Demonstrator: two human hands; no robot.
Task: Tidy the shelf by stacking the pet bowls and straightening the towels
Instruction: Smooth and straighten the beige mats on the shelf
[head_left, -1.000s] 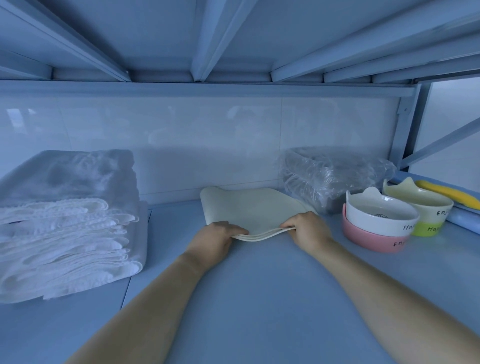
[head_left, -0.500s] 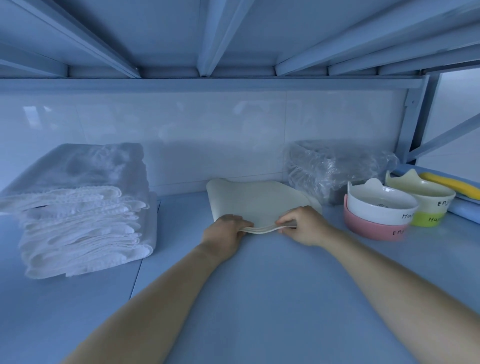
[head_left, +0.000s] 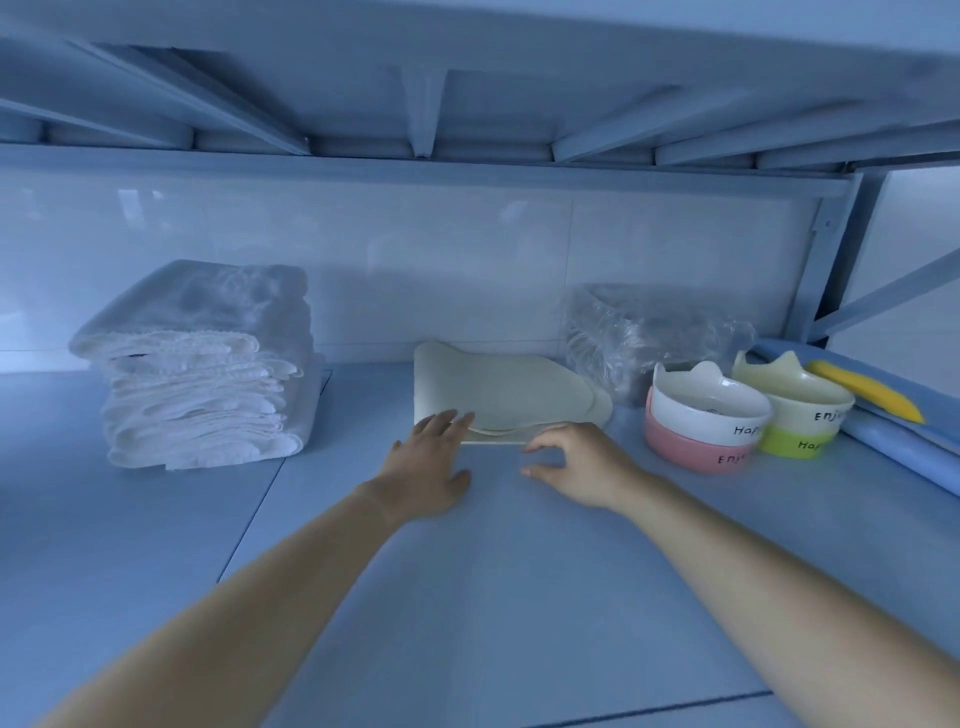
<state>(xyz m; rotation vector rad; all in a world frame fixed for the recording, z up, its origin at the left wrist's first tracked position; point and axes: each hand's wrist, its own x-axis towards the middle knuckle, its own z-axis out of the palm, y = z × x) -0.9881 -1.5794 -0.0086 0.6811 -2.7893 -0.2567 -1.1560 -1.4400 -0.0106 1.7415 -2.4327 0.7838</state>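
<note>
Both bare forearms are reaching forward side by side. The left grip (head_left: 431, 460) is lying palm-down, fingers straight. The right grip (head_left: 576, 467) is arching, fingers loosely curled, holding nothing.

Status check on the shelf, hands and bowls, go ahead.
Left hand open, fingers on the cream mats; right hand open, holding nothing. Pet bowls in two stacks of two; towels piled at left. Nothing blocking either.

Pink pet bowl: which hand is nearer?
Right. The right hand is left of the pink pet bowl, not touching; the left hand is farther left, at the cream mats.
</note>
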